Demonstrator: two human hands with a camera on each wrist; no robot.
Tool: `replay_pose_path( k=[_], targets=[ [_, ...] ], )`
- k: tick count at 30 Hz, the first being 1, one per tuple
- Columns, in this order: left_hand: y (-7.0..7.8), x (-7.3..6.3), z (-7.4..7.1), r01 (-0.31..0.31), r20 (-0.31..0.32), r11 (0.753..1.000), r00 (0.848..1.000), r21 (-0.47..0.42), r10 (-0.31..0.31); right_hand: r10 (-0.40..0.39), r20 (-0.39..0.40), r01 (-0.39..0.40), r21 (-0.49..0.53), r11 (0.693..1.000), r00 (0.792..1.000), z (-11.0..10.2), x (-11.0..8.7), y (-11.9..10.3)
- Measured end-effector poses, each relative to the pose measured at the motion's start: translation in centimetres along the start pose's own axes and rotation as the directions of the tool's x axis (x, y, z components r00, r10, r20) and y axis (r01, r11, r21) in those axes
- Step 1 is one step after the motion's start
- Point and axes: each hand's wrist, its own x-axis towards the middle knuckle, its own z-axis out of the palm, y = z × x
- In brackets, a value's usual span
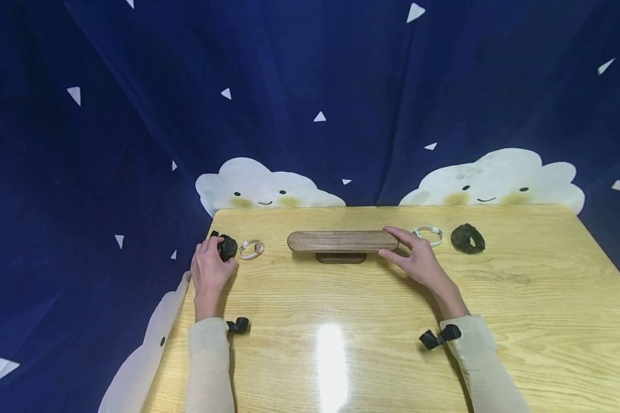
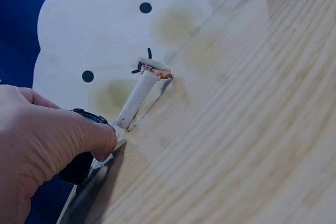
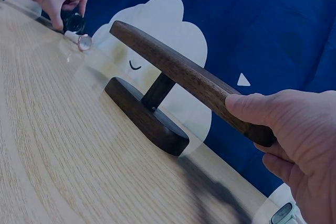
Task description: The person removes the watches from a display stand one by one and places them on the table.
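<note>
My left hand (image 1: 213, 265) pinches a black watch (image 1: 228, 247) near the table's left edge; the left wrist view shows the thumb against its case (image 2: 90, 115). Just right of it lies a watch with a pale strap and rose-gold case (image 1: 251, 249). At the table's far middle stands a dark wooden T-shaped stand (image 1: 341, 241), a long rounded bar on a short post and an oval base (image 3: 147, 116). With thumb and fingers my right hand (image 1: 418, 258) grips the bar's right end, the thumb on its near side.
Right of the stand, partly behind my right hand, is a watch with a white strap (image 1: 430, 234). Farther right lies another black watch (image 1: 467, 238). A dark blue curtain (image 1: 310, 74) with clouds and triangles hangs along the back and left of the wooden table (image 1: 289, 321).
</note>
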Motion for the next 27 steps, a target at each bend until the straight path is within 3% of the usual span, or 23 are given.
replay_pose_path(
  k=[19,23,27],
  targets=[
    [0.1,0.2,-0.5,-0.011,0.048,1.0,0.999,-0.002,0.011,-0.003,-0.002,0.003,-0.02,1.0,1.0,0.0,0.1,-0.3],
    [1.0,0.5,-1.3,-0.036,0.0,0.999,0.999,-0.035,0.036,-0.002,-0.003,0.001,-0.026,1.0,1.0,0.0,0.1,-0.2],
    [3.0,0.9,-1.6,-0.079,-0.079,0.99,0.994,-0.12,0.07,-0.005,-0.001,0.005,-0.028,1.0,1.0,-0.1,0.1,-0.2]
  ],
)
